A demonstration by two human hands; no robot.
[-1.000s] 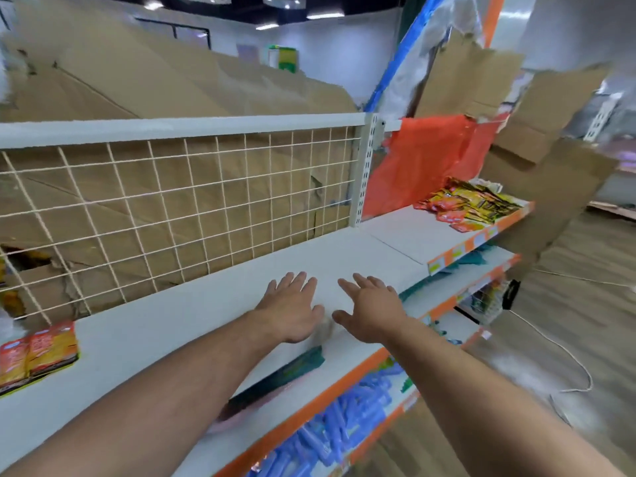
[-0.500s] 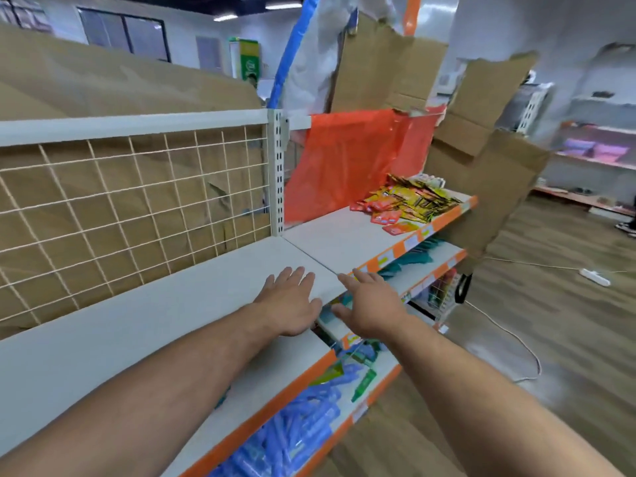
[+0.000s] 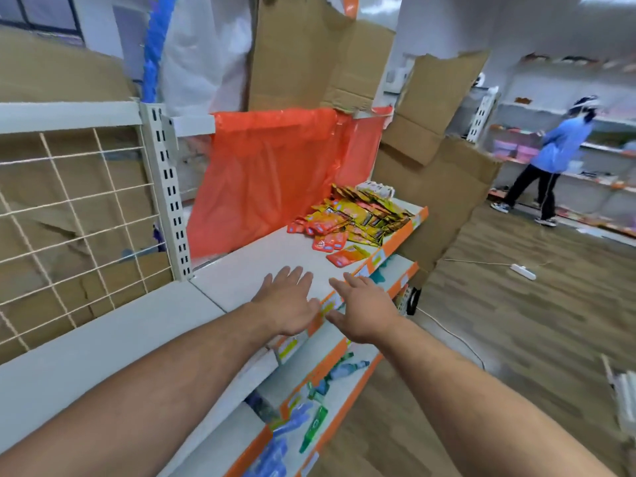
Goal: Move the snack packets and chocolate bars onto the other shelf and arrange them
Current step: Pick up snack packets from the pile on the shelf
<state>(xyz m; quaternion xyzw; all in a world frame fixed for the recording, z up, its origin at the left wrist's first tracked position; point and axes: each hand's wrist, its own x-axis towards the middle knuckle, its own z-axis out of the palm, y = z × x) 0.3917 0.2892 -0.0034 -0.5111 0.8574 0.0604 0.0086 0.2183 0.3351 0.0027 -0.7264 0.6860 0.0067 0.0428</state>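
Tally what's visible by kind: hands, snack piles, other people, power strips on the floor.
Hands: 2, left hand and right hand, both open, empty.
Snack pile: 1, on the shelf; packets too jumbled to count.
Person in the background: 1.
Power strip on the floor: 1.
Total: 5.

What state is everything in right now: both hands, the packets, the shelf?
left hand: open, fingers spread, palm down over the shelf, holding nothing
right hand: open, fingers straight, over the shelf's front edge, holding nothing
snack packets: loose heap at the shelf's far end, beyond both hands, untouched
shelf: level, carrying the packets at its far end
orange sheet: hanging crumpled behind the shelf
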